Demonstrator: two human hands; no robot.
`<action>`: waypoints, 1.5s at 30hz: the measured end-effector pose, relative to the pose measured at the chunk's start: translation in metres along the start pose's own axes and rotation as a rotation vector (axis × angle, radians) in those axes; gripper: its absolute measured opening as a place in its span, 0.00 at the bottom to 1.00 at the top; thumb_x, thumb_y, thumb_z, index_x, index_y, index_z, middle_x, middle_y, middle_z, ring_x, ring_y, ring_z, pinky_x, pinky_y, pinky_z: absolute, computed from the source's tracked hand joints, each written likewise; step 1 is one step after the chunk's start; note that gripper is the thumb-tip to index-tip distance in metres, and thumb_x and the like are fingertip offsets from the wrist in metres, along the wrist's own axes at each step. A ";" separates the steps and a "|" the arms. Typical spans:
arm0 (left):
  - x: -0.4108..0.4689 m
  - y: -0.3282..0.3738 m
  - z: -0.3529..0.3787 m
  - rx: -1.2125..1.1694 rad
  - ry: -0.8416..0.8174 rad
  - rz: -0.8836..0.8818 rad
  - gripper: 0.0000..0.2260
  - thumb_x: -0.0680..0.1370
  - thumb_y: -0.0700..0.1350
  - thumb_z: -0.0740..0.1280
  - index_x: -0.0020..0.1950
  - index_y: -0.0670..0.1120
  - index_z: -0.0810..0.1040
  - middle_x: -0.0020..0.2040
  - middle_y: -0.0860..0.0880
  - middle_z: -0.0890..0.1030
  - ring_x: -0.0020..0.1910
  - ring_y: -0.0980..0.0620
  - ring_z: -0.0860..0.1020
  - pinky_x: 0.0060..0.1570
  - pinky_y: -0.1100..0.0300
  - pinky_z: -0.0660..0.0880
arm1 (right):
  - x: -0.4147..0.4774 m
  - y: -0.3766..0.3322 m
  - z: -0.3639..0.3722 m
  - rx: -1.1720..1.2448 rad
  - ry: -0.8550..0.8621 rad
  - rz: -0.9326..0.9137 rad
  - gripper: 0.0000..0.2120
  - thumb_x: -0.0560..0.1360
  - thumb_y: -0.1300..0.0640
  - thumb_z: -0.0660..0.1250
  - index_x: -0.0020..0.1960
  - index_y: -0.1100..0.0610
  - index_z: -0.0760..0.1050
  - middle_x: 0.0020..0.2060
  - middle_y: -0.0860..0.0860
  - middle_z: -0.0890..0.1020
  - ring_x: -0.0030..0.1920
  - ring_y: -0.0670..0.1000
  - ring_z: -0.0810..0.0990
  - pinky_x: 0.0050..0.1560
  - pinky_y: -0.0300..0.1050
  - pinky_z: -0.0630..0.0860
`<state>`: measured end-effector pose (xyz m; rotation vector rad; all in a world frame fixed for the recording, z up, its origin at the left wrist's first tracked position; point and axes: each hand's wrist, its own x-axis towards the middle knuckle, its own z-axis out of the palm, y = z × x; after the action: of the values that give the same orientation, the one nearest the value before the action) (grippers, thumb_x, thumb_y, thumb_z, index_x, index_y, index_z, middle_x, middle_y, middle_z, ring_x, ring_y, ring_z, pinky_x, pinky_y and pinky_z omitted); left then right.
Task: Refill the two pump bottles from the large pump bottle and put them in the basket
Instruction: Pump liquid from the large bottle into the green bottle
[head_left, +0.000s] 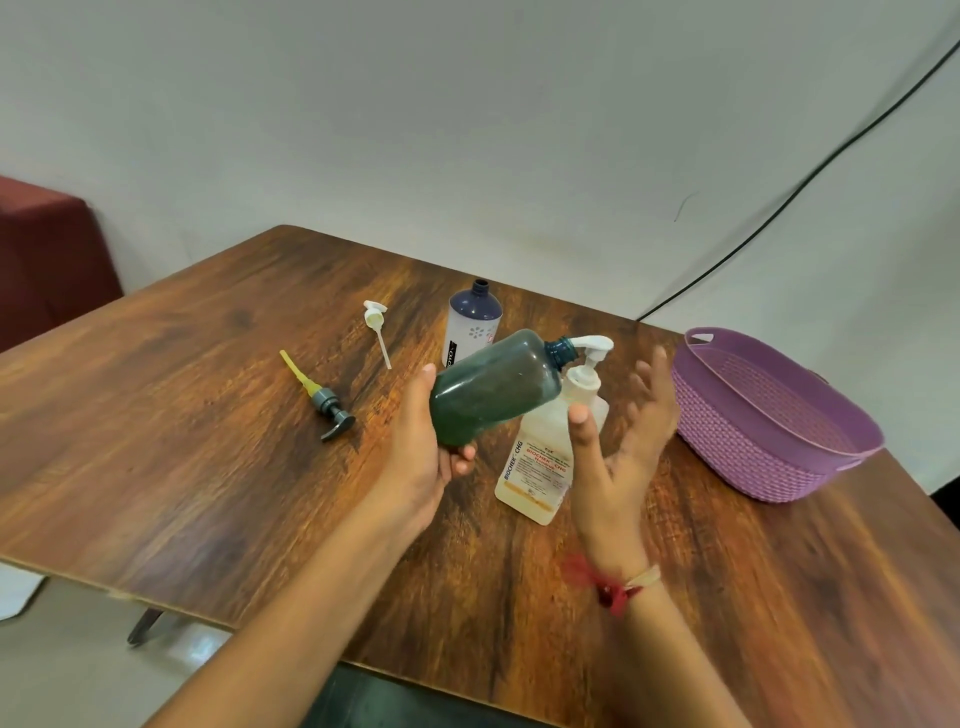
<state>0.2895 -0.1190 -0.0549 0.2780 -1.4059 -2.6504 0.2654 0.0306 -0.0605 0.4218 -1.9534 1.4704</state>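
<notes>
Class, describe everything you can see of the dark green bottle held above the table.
The dark green bottle looks like translucent plastic, round-bodied, with an open threaded neck and no pump. It is tilted, neck up and rightward, near the white nozzle of the large pump bottle; contact is unclear. The left hand grips its base end, clear of the table. The right hand is open beside it, not touching.
</notes>
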 end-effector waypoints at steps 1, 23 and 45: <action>-0.002 -0.003 0.000 0.000 0.004 0.015 0.21 0.80 0.60 0.53 0.48 0.47 0.79 0.33 0.49 0.80 0.23 0.56 0.70 0.19 0.66 0.65 | -0.011 -0.005 0.000 0.027 0.056 0.041 0.38 0.70 0.30 0.62 0.74 0.43 0.55 0.66 0.49 0.65 0.67 0.45 0.67 0.66 0.49 0.69; 0.019 0.005 -0.015 0.804 -0.248 0.364 0.32 0.66 0.68 0.64 0.67 0.58 0.63 0.63 0.57 0.71 0.61 0.61 0.70 0.60 0.59 0.69 | -0.035 -0.024 -0.026 0.315 -0.092 0.220 0.42 0.63 0.50 0.76 0.72 0.42 0.59 0.63 0.40 0.75 0.62 0.44 0.76 0.55 0.43 0.78; 0.022 -0.020 -0.034 0.901 0.075 0.521 0.35 0.62 0.57 0.78 0.63 0.56 0.65 0.61 0.52 0.70 0.59 0.54 0.71 0.55 0.51 0.75 | -0.037 -0.008 -0.042 0.275 -0.226 0.202 0.41 0.63 0.49 0.76 0.70 0.38 0.60 0.63 0.38 0.73 0.64 0.44 0.75 0.55 0.38 0.77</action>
<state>0.2755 -0.1391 -0.0926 0.0628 -2.1827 -1.4733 0.3106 0.0629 -0.0723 0.5438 -2.0191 1.9046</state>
